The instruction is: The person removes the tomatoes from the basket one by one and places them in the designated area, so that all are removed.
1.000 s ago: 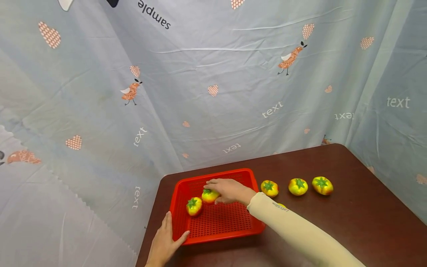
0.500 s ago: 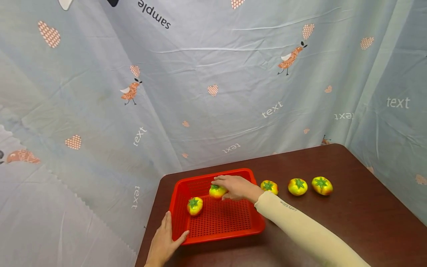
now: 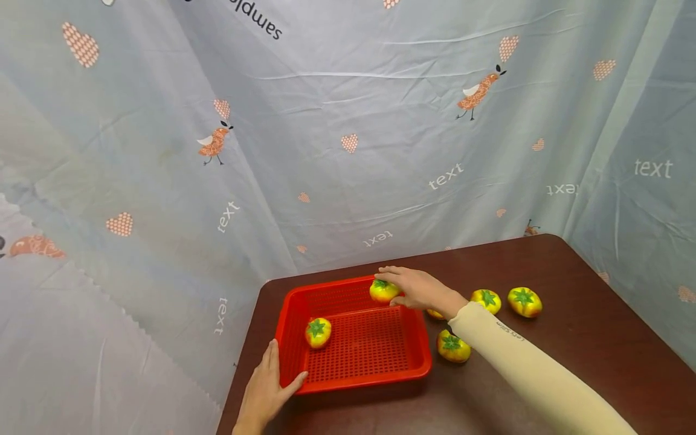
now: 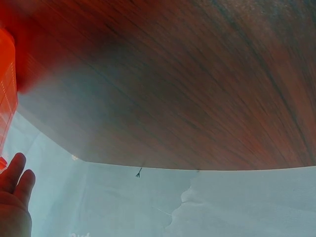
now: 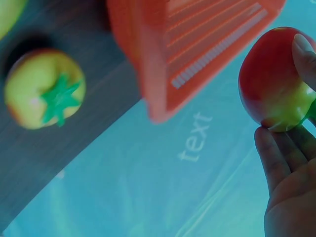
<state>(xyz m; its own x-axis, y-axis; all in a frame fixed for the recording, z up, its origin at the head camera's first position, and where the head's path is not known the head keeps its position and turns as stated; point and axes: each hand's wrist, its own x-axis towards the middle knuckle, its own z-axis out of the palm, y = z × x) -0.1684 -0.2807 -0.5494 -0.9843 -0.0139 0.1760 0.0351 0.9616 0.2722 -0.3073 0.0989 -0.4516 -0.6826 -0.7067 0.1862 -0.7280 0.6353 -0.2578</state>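
A red plastic basket (image 3: 359, 384) stands on the dark brown table, with one yellow-red tomato (image 3: 318, 333) on the left of its floor. My right hand (image 3: 421, 290) holds another tomato (image 3: 383, 292) over the basket's back right corner, fingers across its leafy top. In the right wrist view, thumb and fingers grip this tomato (image 5: 274, 79) from two sides, its red underside showing. My left hand (image 3: 263, 386) rests at the basket's front left corner, fingers straight along the side wall and thumb toward the front rim. The left wrist view catches only some of its fingers (image 4: 22, 185).
Right of the basket, more tomatoes lie on the table (image 3: 587, 362): one near the basket's side (image 3: 453, 347) and two farther right, a nearer one (image 3: 486, 300) and an outer one (image 3: 525, 302). Another is mostly hidden behind my right wrist. A printed curtain (image 3: 348, 199) hangs behind.
My right hand has lifted the tomato from beside the other one in the basket and carried it right and back to the rim. My left hand has stayed at the corner.
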